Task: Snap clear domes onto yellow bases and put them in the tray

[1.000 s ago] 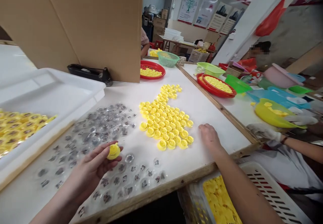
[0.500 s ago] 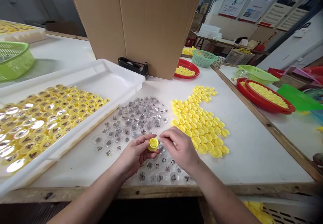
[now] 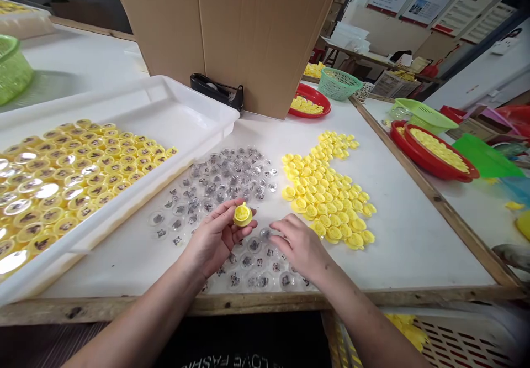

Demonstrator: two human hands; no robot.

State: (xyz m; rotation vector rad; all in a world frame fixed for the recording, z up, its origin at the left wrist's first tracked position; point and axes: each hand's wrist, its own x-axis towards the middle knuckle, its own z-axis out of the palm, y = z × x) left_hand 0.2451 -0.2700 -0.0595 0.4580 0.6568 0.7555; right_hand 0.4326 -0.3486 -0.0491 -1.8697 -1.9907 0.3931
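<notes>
My left hand point(image 3: 221, 232) holds a small yellow plastic cup-shaped piece point(image 3: 243, 215) with a flared rim, its round opening turned up. Just to the right, my right hand point(image 3: 300, 246) reaches over the table with thumb and forefinger apart. Its fingertips are beside a small clear dome point(image 3: 265, 234); whether they touch it I cannot tell. Around and under both hands lie many clear plastic domes point(image 3: 234, 177) with small dark animal-like pictures. Beyond my right hand spreads a group of similar yellow pieces point(image 3: 327, 196).
A white tray point(image 3: 199, 100) at left holds rows of yellow pieces with pictured clear tops. Behind it stand a black tape dispenser point(image 3: 217, 92) and a tall cardboard box point(image 3: 236, 36). Red plates point(image 3: 439, 150) and a green basket point(image 3: 339, 83) lie farther off. A wooden strip point(image 3: 232, 303) edges the table.
My left hand has moved slightly up and left with the yellow piece. My right hand has drawn away from that piece, down to a clear dome on the table. The view has shifted slightly.
</notes>
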